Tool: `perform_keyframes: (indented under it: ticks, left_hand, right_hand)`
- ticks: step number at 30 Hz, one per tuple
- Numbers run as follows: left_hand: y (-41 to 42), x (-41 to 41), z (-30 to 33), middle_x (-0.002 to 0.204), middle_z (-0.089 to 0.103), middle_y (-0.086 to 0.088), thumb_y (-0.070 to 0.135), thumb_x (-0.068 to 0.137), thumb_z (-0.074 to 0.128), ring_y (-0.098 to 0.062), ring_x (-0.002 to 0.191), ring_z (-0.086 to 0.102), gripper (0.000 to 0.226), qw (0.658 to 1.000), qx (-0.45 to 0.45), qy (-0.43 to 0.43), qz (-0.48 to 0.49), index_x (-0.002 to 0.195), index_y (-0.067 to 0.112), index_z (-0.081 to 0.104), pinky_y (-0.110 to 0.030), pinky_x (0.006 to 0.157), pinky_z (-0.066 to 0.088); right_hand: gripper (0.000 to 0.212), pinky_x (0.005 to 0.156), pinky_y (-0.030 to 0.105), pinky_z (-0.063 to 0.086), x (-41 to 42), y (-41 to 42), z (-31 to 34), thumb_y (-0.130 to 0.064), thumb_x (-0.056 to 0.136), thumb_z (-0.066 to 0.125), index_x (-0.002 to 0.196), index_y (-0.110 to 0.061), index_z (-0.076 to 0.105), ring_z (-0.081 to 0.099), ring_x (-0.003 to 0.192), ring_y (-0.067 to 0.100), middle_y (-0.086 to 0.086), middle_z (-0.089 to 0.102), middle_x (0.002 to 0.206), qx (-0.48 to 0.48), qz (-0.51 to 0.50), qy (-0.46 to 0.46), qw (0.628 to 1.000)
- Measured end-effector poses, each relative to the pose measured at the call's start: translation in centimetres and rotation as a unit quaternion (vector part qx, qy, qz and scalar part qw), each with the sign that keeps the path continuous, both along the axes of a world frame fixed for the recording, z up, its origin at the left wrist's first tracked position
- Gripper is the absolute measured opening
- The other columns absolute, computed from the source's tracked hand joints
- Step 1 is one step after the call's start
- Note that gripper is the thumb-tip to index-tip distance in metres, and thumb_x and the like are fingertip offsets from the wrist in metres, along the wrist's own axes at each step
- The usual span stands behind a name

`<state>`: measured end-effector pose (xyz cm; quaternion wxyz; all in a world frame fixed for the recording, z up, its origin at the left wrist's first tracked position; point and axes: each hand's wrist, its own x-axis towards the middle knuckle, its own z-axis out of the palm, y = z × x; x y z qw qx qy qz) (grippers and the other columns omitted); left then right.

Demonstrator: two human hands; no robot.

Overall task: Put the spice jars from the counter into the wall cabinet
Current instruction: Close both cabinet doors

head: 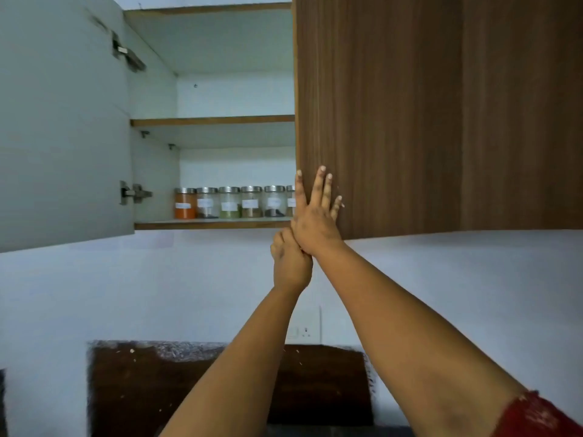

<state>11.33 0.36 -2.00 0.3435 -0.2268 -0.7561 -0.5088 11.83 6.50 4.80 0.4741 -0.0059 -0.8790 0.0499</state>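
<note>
- White wall behind; the wall cabinet point(214, 121) hangs open on the left.
- Six spice jars point(239, 201) stand in a row on its bottom shelf — that part looks done.
- Right hand point(315, 212) lies flat, fingers spread, on the closed brown door point(410, 105).
- Left hand point(290, 260) is curled just under it — holding what, I cannot tell.
- No jars show on the tabletop point(189, 389); likely only door closing is left.

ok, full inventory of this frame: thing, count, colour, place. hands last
spice jars: six visible, clear with silver lids and white labels, in a row on the bottom shelf; the rightmost partly hidden
cabinet: one, pale interior, brown shelf edges, upper shelf bare
left door: one, grey inside face, swung open
right door: one, brown wood grain, covers the right half
hinges: two, metal, on the left door
wall socket: one, white, below the cabinet
counter: dark, at the bottom
left hand: curled at the right door's bottom edge
right hand: fingers straight, flat on the right door
</note>
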Motion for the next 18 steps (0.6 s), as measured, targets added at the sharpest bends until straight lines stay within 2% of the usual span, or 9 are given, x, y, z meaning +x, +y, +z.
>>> perform_keyframes:
  ticks: [2, 4, 6, 9, 10, 12, 13, 16, 18]
  left_hand:
    - [-1.3, -3.2, 0.6, 0.133, 0.037, -0.008, 0.020, 0.095, 0.045, -0.026, 0.117, 0.036, 0.028, 0.995, -0.081, -0.016, 0.058, 0.122, 0.010, 0.045, -0.037, 0.083, 0.041]
    - [-2.0, -6.0, 1.4, 0.135, 0.037, -0.010, 0.023, 0.095, 0.047, -0.030, 0.120, 0.036, 0.033, 0.986, -0.135, -0.024, 0.093, 0.126, 0.012, 0.045, -0.040, 0.083, 0.045]
    - [-2.3, -7.9, 1.9, 0.134, 0.041, -0.011, 0.026, 0.097, 0.045, -0.031, 0.122, 0.038, 0.034, 0.983, -0.156, -0.044, 0.089, 0.128, 0.013, 0.045, -0.044, 0.087, 0.045]
    - [-2.2, -10.8, 1.6, 0.137, 0.044, -0.009, 0.028, 0.100, 0.040, -0.030, 0.126, 0.040, 0.036, 0.987, -0.146, -0.061, 0.036, 0.133, 0.014, 0.043, -0.041, 0.094, 0.044]
    - [-2.1, -11.5, 1.4, 0.134, 0.046, -0.006, 0.028, 0.100, 0.039, -0.028, 0.124, 0.044, 0.034, 0.990, -0.125, -0.063, 0.016, 0.131, 0.015, 0.044, -0.036, 0.091, 0.046]
    - [-1.8, -12.8, 1.1, 0.121, 0.049, 0.001, 0.027, 0.102, 0.037, -0.021, 0.111, 0.052, 0.023, 0.996, -0.068, -0.052, -0.001, 0.118, 0.018, 0.049, -0.025, 0.075, 0.045]
    - [-1.4, -13.3, 1.2, 0.120, 0.049, 0.001, 0.026, 0.102, 0.036, -0.019, 0.104, 0.053, 0.019, 0.998, -0.051, -0.037, 0.010, 0.113, 0.017, 0.049, -0.025, 0.072, 0.044]
    - [-0.3, -14.8, 0.6, 0.123, 0.046, -0.003, 0.024, 0.101, 0.038, -0.022, 0.106, 0.052, 0.022, 0.997, -0.061, -0.001, 0.046, 0.117, 0.013, 0.047, -0.040, 0.081, 0.052]
    - [0.2, -15.6, 0.3, 0.116, 0.044, 0.004, 0.025, 0.103, 0.037, -0.020, 0.109, 0.051, 0.022, 0.997, -0.044, 0.009, 0.058, 0.121, 0.017, 0.047, -0.026, 0.074, 0.049]
  right_hand:
    - [0.103, 0.114, 0.061, -0.005, -3.2, -0.8, 0.1, -0.016, 0.087, 0.054, 0.149, -0.026, -0.027, -0.028, 0.143, 0.039, 0.018, -0.037, 0.153, -0.006, -0.020, -0.009, 1.000]
    - [0.104, 0.113, 0.061, -0.006, -6.0, -1.2, 0.4, -0.020, 0.087, 0.055, 0.149, -0.025, -0.028, -0.028, 0.143, 0.039, 0.019, -0.036, 0.153, -0.009, -0.042, -0.013, 0.999]
    - [0.100, 0.114, 0.061, -0.006, -8.1, -1.4, 0.5, -0.023, 0.090, 0.055, 0.150, -0.024, -0.026, -0.026, 0.144, 0.039, 0.019, -0.033, 0.155, -0.010, -0.061, -0.022, 0.998]
    - [0.090, 0.116, 0.059, -0.005, -10.9, -1.4, 0.3, -0.027, 0.096, 0.048, 0.152, -0.017, -0.022, -0.023, 0.146, 0.035, 0.016, -0.028, 0.157, -0.019, -0.077, -0.021, 0.997]
    - [0.086, 0.117, 0.058, -0.005, -11.8, -1.1, 0.1, -0.028, 0.098, 0.044, 0.152, -0.015, -0.021, -0.023, 0.146, 0.034, 0.015, -0.028, 0.158, -0.021, -0.079, -0.015, 0.997]
    - [0.082, 0.118, 0.055, -0.007, -13.4, -0.2, -0.2, -0.034, 0.100, 0.038, 0.151, -0.016, -0.022, -0.025, 0.146, 0.031, 0.012, -0.030, 0.157, -0.013, -0.080, -0.011, 0.997]
    - [0.080, 0.119, 0.053, -0.009, -14.0, 0.5, -0.3, -0.039, 0.100, 0.035, 0.150, -0.018, -0.024, -0.027, 0.146, 0.029, 0.010, -0.032, 0.157, -0.005, -0.073, -0.015, 0.997]
    - [0.078, 0.115, 0.051, -0.018, -15.4, 2.6, -0.7, -0.056, 0.099, 0.022, 0.146, -0.025, -0.031, -0.036, 0.142, 0.022, 0.002, -0.040, 0.153, 0.023, -0.060, -0.036, 0.997]
    - [0.078, 0.113, 0.050, -0.022, -16.1, 3.2, -0.9, -0.060, 0.098, 0.019, 0.146, -0.026, -0.033, -0.039, 0.140, 0.021, 0.000, -0.044, 0.151, 0.029, -0.059, -0.030, 0.997]
